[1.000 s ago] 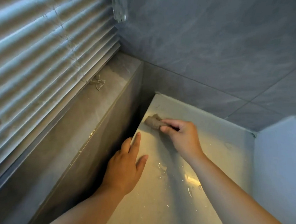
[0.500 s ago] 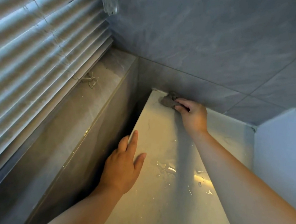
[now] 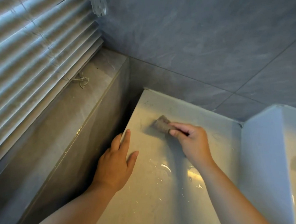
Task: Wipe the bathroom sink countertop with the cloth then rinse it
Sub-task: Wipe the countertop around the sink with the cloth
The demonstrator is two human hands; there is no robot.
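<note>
My right hand [image 3: 192,143] grips the cloth [image 3: 162,126], fingers curled round its near end. The cloth lies flat on the pale tabletop [image 3: 154,208], toward the far left corner, apart from the tiled wall [image 3: 201,45]. My left hand [image 3: 115,165] rests flat on the tabletop's left edge, fingers straight and holding nothing; the outer fingers overhang the edge. Water droplets [image 3: 164,167] lie on the tabletop between my forearms. A raised white basin wall [image 3: 272,155] borders the tabletop on the right. Left of the tabletop runs a higher grey ledge [image 3: 55,123], with window blinds [image 3: 34,51] above it and a loose cord [image 3: 82,82] lying on it.
</note>
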